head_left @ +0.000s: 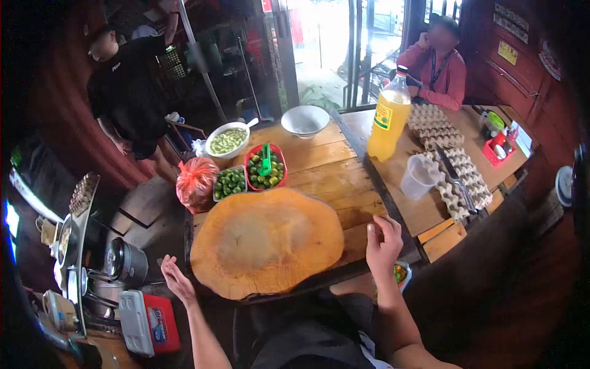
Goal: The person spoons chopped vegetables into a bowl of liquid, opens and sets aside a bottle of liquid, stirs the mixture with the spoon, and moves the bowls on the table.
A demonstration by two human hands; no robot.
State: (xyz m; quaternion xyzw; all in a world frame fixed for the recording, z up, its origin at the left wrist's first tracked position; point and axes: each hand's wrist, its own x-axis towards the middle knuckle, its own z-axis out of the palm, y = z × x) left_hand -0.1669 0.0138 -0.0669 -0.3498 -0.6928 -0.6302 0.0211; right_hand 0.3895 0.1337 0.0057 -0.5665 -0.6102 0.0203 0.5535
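A thick wooden chopping board (270, 240) with pale worn patches lies at the near side of the table. My left hand (178, 283) hovers just off the board's left edge, fingers loosely apart and holding nothing. Beyond the board's right edge is my right hand (385, 243), its fingers slightly bent, thumb apart, and no object in it. Behind the board stand a red basket of green citrus fruits (263, 178) with a green peeler-like tool (265, 160) on top, a smaller tub of green fruits (230, 183) and a knotted orange-red plastic bag (196, 183).
A bowl of sliced greens (227, 142) and a white bowl (305, 121) stand farther back. Right are a yellow drink bottle (388, 120), a plastic pitcher (420, 177), egg trays (464, 169) and a knife (456, 178). A red cooler (161, 323) sits low left. Two people are beyond.
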